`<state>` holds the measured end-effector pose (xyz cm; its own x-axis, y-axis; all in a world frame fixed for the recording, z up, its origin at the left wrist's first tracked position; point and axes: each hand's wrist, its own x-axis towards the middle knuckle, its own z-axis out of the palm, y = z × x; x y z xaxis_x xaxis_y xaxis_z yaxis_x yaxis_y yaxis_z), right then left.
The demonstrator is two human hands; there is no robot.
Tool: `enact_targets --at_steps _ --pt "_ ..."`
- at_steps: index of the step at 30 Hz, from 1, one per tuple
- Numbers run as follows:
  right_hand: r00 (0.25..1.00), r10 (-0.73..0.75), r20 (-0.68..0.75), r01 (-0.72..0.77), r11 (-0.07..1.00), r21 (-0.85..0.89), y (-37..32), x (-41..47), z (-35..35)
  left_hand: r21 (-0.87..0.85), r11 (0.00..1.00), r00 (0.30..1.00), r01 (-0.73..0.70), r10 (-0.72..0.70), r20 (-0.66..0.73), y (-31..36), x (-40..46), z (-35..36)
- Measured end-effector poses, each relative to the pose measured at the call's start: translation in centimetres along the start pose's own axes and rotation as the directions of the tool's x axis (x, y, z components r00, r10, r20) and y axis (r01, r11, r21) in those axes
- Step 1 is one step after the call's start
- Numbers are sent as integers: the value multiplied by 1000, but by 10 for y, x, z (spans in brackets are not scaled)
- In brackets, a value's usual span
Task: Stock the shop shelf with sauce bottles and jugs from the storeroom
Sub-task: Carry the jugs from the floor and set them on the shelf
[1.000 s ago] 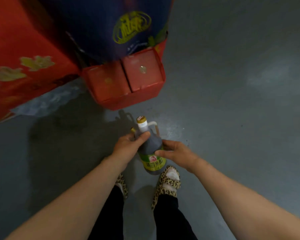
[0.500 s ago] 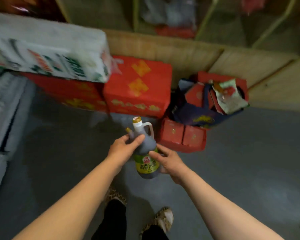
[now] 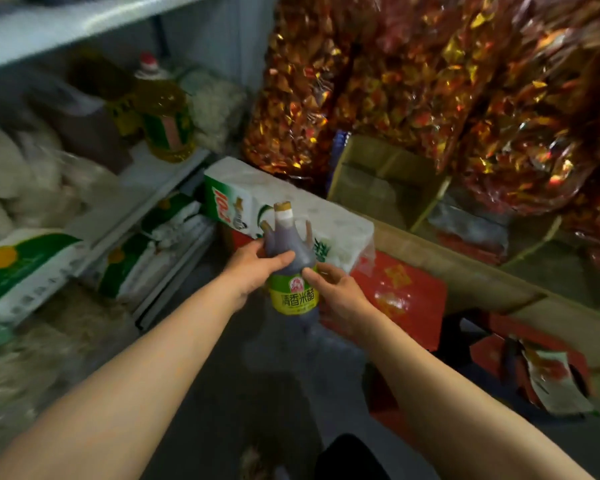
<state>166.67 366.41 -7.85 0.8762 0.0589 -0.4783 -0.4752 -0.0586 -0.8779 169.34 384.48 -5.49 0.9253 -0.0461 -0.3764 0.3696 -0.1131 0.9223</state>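
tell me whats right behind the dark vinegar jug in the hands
Behind the vinegar jug lies a white wrapped pack on a red box. The jug and both hands cover part of each.

Single head-worn view, facing forward and down, close over both forearms

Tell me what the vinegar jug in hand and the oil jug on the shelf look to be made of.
Vinegar jug: likely clear plastic, since dark liquid shows through and it has a moulded side handle; glossy yellow-green label, gold-coloured cap. Both the left hand and right hand grip it. Oil jug: seemingly transparent plastic, with yellow oil visible and a red cap; blur leaves the finish uncertain.
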Motion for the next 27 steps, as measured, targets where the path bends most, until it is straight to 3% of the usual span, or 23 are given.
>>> enact_targets --at_steps 6,11,17,22,27 --pt "982 -158 102 166 984 -70 -107 41 79 -9 990 973 -139 135 -187 74 16 -101" --pt "946 -229 229 239 971 -15 -177 81 151 64 974 922 -217 226 -314 133 37 -187" --pt "893 -337 298 328 941 83 -258 156 233 174 945 870 -276 323 -372 201 82 -283" --pt "859 -380 344 352 925 142 -315 205 292 239 941 833 -241 327 -446 242 117 -351" --pt "827 -437 355 394 900 189 -364 245 329 221 924 808 -312 380 -451 267 162 -402"
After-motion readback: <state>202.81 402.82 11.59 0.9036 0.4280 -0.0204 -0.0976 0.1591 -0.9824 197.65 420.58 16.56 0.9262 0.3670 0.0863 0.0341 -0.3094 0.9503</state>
